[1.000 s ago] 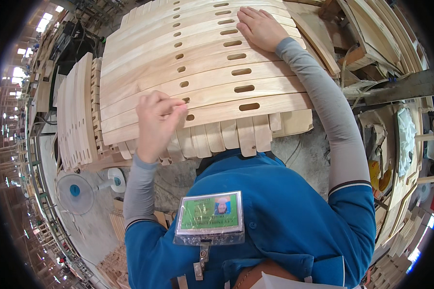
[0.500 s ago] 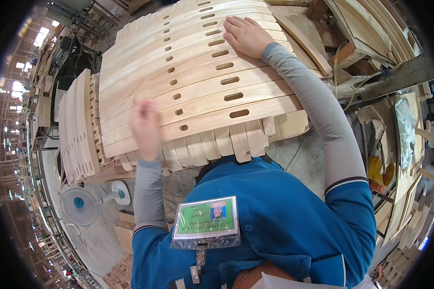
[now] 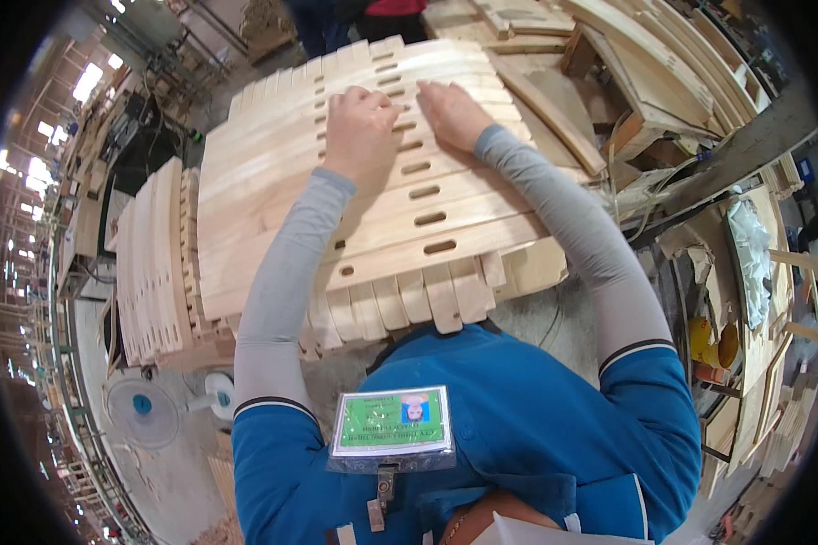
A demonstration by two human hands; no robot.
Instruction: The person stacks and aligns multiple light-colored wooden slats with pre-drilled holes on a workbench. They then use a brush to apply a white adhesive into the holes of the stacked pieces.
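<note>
Your left hand curls, grip unclear; right hand (image 3: 453, 113) is flattish, fingers extended; both over slotted boards (image 3: 254, 213). Board stack (image 3: 152, 268) and fan (image 3: 143, 413) left, metal beam (image 3: 745, 154) right.

From where I stand, the lettering I can pick out is on the badge (image 3: 373, 425) hanging on the blue shirt (image 3: 554, 418). It is a green card with a white border in a clear plastic sleeve, printed with several short dark lines, some in capitals, that run upside down to the wearer. A small portrait photo (image 3: 415, 408) sits beside them. The smallest line is too blurred to make out.
</note>
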